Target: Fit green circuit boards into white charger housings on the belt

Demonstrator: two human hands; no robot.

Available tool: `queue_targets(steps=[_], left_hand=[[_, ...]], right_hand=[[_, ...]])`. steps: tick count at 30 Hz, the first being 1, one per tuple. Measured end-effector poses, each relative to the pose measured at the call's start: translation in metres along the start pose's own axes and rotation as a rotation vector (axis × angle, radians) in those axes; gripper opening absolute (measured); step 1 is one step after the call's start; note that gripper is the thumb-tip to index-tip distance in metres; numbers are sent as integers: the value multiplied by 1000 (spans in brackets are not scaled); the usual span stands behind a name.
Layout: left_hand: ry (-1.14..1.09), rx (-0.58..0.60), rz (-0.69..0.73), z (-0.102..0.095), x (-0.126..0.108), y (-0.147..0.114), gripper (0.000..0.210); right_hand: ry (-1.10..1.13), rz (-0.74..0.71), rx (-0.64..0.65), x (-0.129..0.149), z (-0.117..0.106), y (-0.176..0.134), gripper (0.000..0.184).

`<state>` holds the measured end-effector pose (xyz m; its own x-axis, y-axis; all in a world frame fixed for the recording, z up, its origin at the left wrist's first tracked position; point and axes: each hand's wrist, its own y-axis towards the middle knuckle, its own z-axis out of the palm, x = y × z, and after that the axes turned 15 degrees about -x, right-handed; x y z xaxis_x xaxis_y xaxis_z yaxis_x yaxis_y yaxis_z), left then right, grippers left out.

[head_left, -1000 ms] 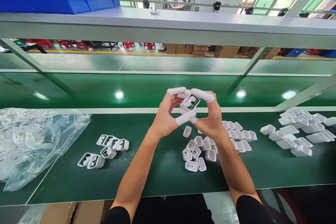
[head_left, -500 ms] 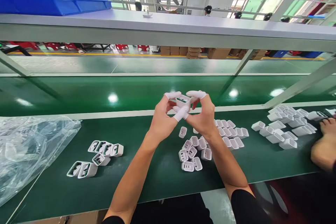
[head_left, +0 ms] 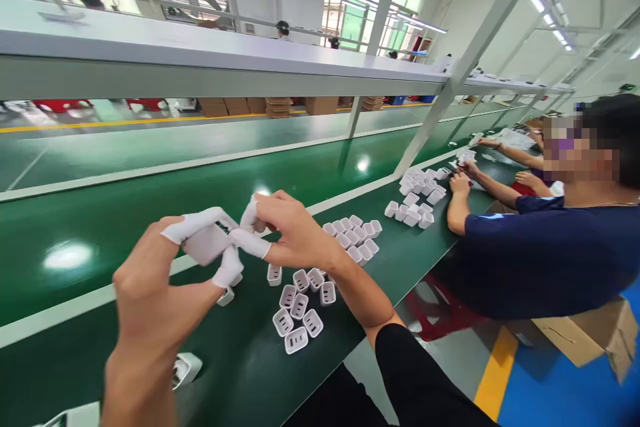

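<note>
My left hand [head_left: 160, 287] pinches a white plastic charger housing [head_left: 206, 245] between thumb and index finger, above the bench. Dark green parts show at the housing's open end. My right hand [head_left: 295, 230] is closed, its thumb tip against that end; part of the contact is hidden. White finger cots cover the thumbs and index fingers. Below my right hand, several empty white charger housings [head_left: 299, 307] lie with their slotted insides showing. Beneath my left hand, a filled housing [head_left: 187, 368] is partly hidden by the wrist.
More housings stand in rows [head_left: 353, 238] to the right, and a further pile [head_left: 417, 193] lies beyond. A co-worker in a dark shirt [head_left: 530, 253] sits at the right, hands over the bench. A raised shelf [head_left: 225, 57] spans the back. A cardboard box [head_left: 585, 333] is on the floor.
The view has turned right, bringing the co-worker into sight. My hands, with the charger housing, now appear farther left and closer. The right hand's fingers have shifted to the housing's open end.
</note>
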<state>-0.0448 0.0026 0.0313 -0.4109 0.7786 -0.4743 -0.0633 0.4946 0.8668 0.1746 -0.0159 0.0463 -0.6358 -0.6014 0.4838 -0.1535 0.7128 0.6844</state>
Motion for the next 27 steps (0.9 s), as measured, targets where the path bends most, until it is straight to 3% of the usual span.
queue_targets(steps=[6, 11, 17, 27], left_hand=[[2, 91, 144, -3, 2, 6, 67], [-20, 50, 403, -1, 15, 13, 60], [-79, 26, 365, 0, 30, 11, 74], [-80, 57, 248, -3, 22, 12, 56]], right_hand=[[27, 6, 172, 7, -10, 2, 11], [9, 14, 235, 3, -7, 3, 22], [119, 35, 269, 2, -6, 4, 29], [172, 46, 203, 4, -23, 3, 20]])
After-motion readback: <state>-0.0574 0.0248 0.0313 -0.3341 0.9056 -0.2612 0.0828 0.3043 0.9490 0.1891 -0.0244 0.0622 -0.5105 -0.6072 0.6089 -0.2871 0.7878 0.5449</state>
